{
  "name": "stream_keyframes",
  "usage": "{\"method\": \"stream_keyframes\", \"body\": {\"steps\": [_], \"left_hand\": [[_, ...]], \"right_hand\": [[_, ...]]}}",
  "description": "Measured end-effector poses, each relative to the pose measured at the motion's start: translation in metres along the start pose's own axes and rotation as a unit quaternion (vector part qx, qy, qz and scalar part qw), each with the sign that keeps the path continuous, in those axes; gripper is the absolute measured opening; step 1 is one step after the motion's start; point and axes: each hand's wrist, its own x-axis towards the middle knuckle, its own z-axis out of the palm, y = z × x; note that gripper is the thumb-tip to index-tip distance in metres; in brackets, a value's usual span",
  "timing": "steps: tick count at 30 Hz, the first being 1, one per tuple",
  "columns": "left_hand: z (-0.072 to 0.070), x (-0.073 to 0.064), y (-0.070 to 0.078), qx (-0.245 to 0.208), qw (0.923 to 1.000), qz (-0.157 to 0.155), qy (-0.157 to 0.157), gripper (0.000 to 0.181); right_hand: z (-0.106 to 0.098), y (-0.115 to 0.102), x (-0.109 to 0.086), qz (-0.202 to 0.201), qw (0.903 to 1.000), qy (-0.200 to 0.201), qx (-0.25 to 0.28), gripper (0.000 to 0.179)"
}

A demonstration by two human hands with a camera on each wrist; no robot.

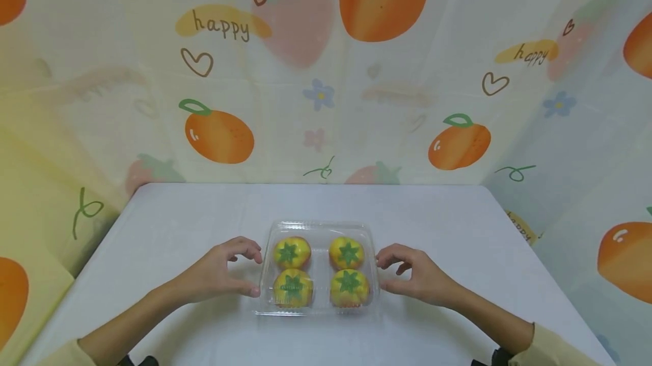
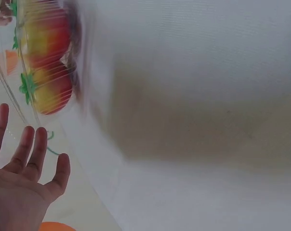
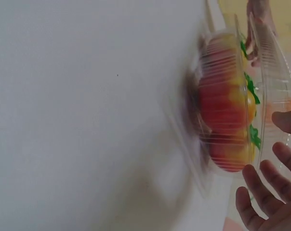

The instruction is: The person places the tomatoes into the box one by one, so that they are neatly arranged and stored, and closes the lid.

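Note:
A clear plastic clamshell box (image 1: 320,305) sits on the white table, holding several round yellow-and-red fruits (image 1: 348,253) with green star-shaped tops. In the right wrist view, a gap shows between the ribbed base and the lid (image 3: 274,62), so the lid is not pressed down on that side. My left hand (image 1: 224,272) is at the box's left side, fingers spread and slightly bent, fingertips close to its edge. Mirroring it, my right hand (image 1: 423,278) is at the right side with loosely bent fingers. Whether any fingertip touches the plastic I cannot tell.
The white table (image 1: 204,207) ends at a back edge beyond the box. A fruit-printed cloth (image 1: 326,100) hangs behind it and along both sides.

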Motion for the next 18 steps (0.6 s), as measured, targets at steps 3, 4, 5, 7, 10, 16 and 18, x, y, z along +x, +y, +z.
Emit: {"method": "stream_keyframes", "body": {"steps": [3,4,5,7,10,16,18], "left_hand": [[0.001,-0.001,-0.001,-0.005,1.0,0.001,-0.006,0.047],[0.002,-0.001,-0.001,-0.008,0.9999,-0.002,-0.009,0.047],[0.002,-0.001,-0.001,-0.011,0.9999,-0.005,-0.012,0.048],[0.004,-0.001,-0.001,-0.016,0.9997,-0.01,-0.018,0.049],[0.006,-0.002,-0.002,-0.024,0.9992,-0.02,-0.026,0.049],[0.009,-0.005,-0.002,-0.06,0.9957,-0.054,-0.045,0.052],[0.01,-0.007,-0.001,-0.09,0.9923,-0.067,-0.052,0.063]], "right_hand": [[0.002,-0.001,-0.002,0.012,0.9999,-0.002,0.001,0.023],[0.003,-0.001,-0.003,0.016,0.9999,-0.001,0.002,0.024],[0.004,-0.001,-0.003,0.019,0.9998,-0.001,0.001,0.025],[0.006,-0.001,-0.004,0.027,0.9996,0.002,-0.001,0.027],[0.009,-0.003,-0.005,0.035,0.9993,0.009,-0.01,0.031],[0.012,-0.01,-0.008,0.074,0.9971,0.019,-0.009,0.049],[0.012,-0.013,-0.008,0.096,0.9953,0.013,-0.002,0.059]]}}
